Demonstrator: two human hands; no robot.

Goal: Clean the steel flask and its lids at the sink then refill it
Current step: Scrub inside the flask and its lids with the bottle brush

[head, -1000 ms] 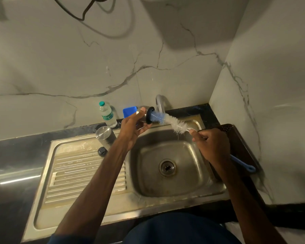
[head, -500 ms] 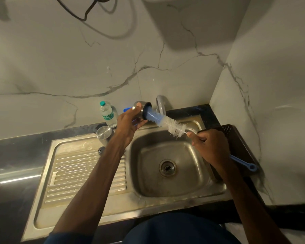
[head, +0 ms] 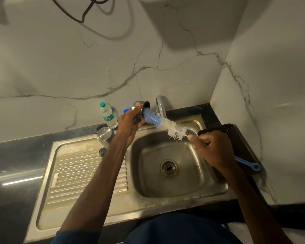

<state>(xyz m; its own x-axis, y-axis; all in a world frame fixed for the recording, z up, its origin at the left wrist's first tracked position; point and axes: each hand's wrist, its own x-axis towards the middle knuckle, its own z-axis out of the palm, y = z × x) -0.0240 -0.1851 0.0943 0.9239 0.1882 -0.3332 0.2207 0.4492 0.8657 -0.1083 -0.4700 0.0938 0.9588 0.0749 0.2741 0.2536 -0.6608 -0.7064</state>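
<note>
My left hand (head: pixel 130 120) grips a steel cup-shaped lid (head: pixel 140 106) above the sink's back rim, its dark open mouth turned to the right. A bottle brush (head: pixel 165 123) with blue and white bristles has its tip inside that lid. My right hand (head: pixel 213 148) holds the brush by its blue handle (head: pixel 248 164), which sticks out behind the hand. The steel flask (head: pixel 105 136) stands upright on the drainboard near the left forearm. A small dark cap (head: pixel 102 151) lies just in front of the flask.
The steel sink (head: pixel 148 175) has a drain (head: pixel 168 168) in its basin and a ribbed drainboard (head: pixel 81 175) on the left. A tap (head: pixel 161 105) rises behind the basin. A plastic water bottle (head: pixel 108 115) stands at the wall. A dark perforated tray (head: pixel 236 136) lies to the right.
My left hand has raised the lid and moved it back toward the wall. The brush followed, its tip still in the lid, and my right hand shifted slightly up.
</note>
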